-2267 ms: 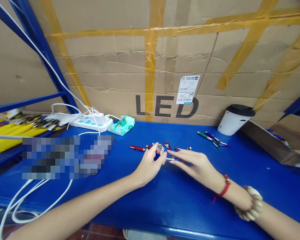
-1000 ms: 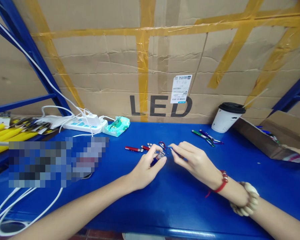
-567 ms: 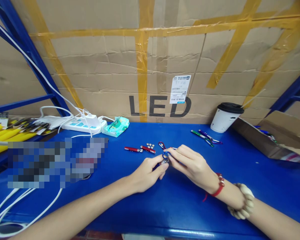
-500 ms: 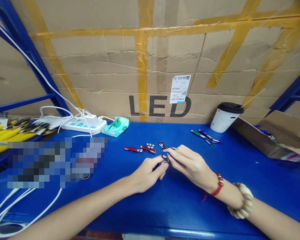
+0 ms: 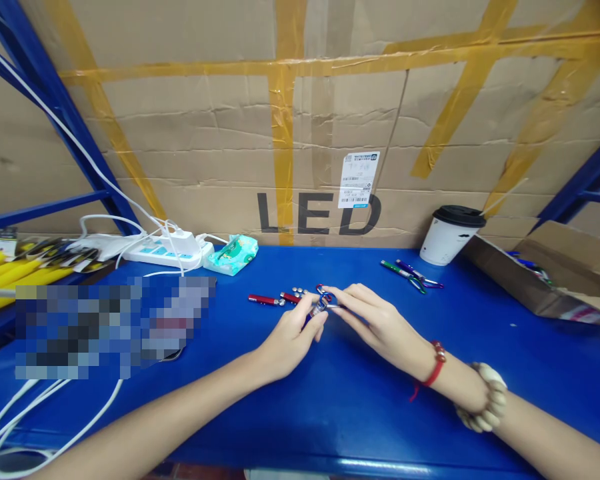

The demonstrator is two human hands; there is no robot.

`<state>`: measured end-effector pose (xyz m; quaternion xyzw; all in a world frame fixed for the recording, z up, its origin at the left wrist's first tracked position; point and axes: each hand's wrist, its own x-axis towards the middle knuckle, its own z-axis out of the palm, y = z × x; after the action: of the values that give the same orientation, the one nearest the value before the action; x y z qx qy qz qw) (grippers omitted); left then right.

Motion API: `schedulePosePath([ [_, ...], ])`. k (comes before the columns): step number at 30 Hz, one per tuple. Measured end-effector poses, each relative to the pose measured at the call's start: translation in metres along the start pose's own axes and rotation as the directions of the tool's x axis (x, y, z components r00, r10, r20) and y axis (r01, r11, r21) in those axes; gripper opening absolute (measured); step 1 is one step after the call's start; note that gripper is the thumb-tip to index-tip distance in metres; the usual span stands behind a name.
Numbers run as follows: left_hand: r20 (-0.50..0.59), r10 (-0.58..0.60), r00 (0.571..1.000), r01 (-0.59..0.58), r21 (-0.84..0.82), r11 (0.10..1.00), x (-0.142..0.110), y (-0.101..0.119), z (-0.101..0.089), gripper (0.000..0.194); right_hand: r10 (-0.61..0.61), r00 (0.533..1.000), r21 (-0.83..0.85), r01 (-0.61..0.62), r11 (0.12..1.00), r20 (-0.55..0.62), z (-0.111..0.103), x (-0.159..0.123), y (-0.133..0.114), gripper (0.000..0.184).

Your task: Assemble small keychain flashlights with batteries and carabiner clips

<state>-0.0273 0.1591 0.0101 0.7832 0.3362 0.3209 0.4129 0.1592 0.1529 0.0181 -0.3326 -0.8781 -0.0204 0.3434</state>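
My left hand (image 5: 291, 340) is closed around a small keychain flashlight (image 5: 318, 309), whose silver end shows between thumb and forefinger. A blue carabiner clip (image 5: 326, 297) sticks up from it. My right hand (image 5: 386, 325) pinches at the clip with its fingertips; the exact contact is partly hidden. Just beyond my left hand lie a red flashlight tube (image 5: 263, 299), a second red tube (image 5: 290, 297) partly covered by the hand, and several silver button cells (image 5: 298, 291). A red carabiner clip (image 5: 320, 289) shows behind the blue one.
Green (image 5: 403, 274) and purple (image 5: 414, 271) keychain flashlights lie back right, near a lidded paper cup (image 5: 450, 237) and an open cardboard box (image 5: 535, 287). Leftward are a tissue pack (image 5: 233, 255), a power strip (image 5: 165, 251) and white cables. A large carton (image 5: 220, 147) stands behind the blue table (image 5: 360, 413).
Both hands have shifted slightly away from me and left with the flashlight, now covering part of the second red tube. The right fingers have straightened a little at the blue clip.
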Motion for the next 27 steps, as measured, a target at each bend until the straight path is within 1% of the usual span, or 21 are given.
schedulePosePath([
  [2, -0.01, 0.006, 1.0, -0.005, 0.044, 0.999, 0.001, -0.001, -0.001, 0.018, 0.048, 0.998, 0.068, -0.052, 0.996, 0.051, 0.0, 0.001, 0.0, 0.039],
  [6, -0.004, 0.084, 0.996, -0.083, 0.1, 0.992, 0.001, -0.006, -0.001, 0.009, 0.111, 0.982, 0.218, -0.144, 0.965, 0.154, 0.0, 0.0, -0.006, 0.052],
  [9, 0.02, 0.099, 0.995, -0.101, 0.136, 0.986, 0.003, -0.008, 0.0, 0.004, 0.156, 0.957, 0.299, -0.228, 0.927, 0.245, 0.001, 0.0, -0.01, 0.047],
  [12, 0.021, 0.08, 0.997, -0.082, 0.127, 0.988, 0.004, -0.01, 0.002, 0.007, 0.176, 0.94, 0.305, -0.265, 0.915, 0.291, 0.004, 0.0, -0.009, 0.041],
  [14, 0.006, 0.06, 0.998, -0.06, 0.124, 0.99, 0.005, -0.012, 0.003, 0.01, 0.173, 0.944, 0.277, -0.253, 0.927, 0.282, 0.004, 0.001, -0.005, 0.036],
  [16, -0.024, 0.017, 1.0, -0.013, 0.147, 0.989, 0.005, -0.013, 0.004, 0.019, 0.185, 0.952, 0.212, -0.239, 0.948, 0.243, 0.001, 0.003, 0.003, 0.032],
  [18, -0.08, -0.037, 0.996, 0.05, 0.169, 0.984, 0.006, -0.014, 0.003, 0.031, 0.229, 0.959, 0.113, -0.249, 0.962, 0.167, -0.004, 0.005, 0.014, 0.033],
  [20, -0.142, -0.07, 0.987, 0.094, 0.171, 0.981, 0.007, -0.015, 0.003, 0.037, 0.311, 0.948, 0.003, -0.312, 0.95, 0.06, -0.012, 0.006, 0.029, 0.034],
  [21, -0.163, -0.077, 0.984, 0.104, 0.164, 0.981, 0.007, -0.015, 0.002, 0.037, 0.365, 0.931, -0.068, -0.364, 0.929, 0.006, -0.016, 0.006, 0.037, 0.033],
  [22, -0.172, -0.084, 0.981, 0.111, 0.156, 0.981, 0.007, -0.015, 0.002, 0.036, 0.434, 0.901, -0.146, -0.431, 0.89, -0.01, -0.02, 0.005, 0.046, 0.033],
  [23, -0.169, -0.089, 0.982, 0.115, 0.15, 0.982, 0.007, -0.015, 0.002, 0.034, 0.507, 0.862, -0.228, -0.493, 0.84, 0.006, -0.024, 0.004, 0.054, 0.033],
  [24, -0.159, -0.091, 0.983, 0.114, 0.147, 0.983, 0.008, -0.015, 0.002, 0.032, 0.585, 0.81, -0.334, -0.541, 0.771, 0.037, -0.027, 0.003, 0.062, 0.033],
  [25, -0.147, -0.089, 0.985, 0.11, 0.147, 0.983, 0.008, -0.015, 0.003, 0.03, 0.667, 0.743, -0.442, -0.583, 0.682, 0.049, -0.029, 0.001, 0.069, 0.033],
  [27, -0.126, -0.076, 0.989, 0.095, 0.156, 0.983, 0.007, -0.016, 0.003, 0.027, 0.75, 0.66, -0.527, -0.623, 0.578, 0.043, -0.032, -0.003, 0.079, 0.031],
])
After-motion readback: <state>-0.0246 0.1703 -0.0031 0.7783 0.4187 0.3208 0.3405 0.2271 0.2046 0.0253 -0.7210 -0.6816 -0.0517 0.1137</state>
